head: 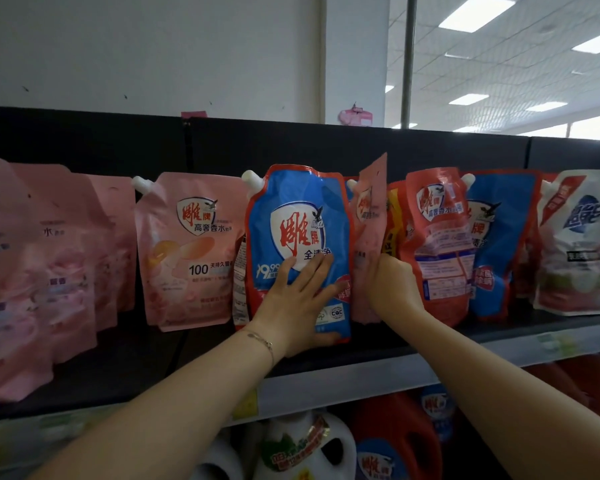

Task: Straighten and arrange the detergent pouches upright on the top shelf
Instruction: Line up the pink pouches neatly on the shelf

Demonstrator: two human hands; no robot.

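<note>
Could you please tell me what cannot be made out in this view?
Head view:
Right hand: fingers hidden behind the tilted pink pouch it grips.
Rear pouch: only a strip shows left of the blue pouch.
Far-left pink pouches: blurred, cut by the edge.
Shelf price labels: blurred.

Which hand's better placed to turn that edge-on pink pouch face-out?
Right. The right hand grips the edge-on pink pouch; the left hand lies flat on the blue pouch, probably steadying it.

The head camera faces forward at the top shelf (136, 368) from close range.
</note>
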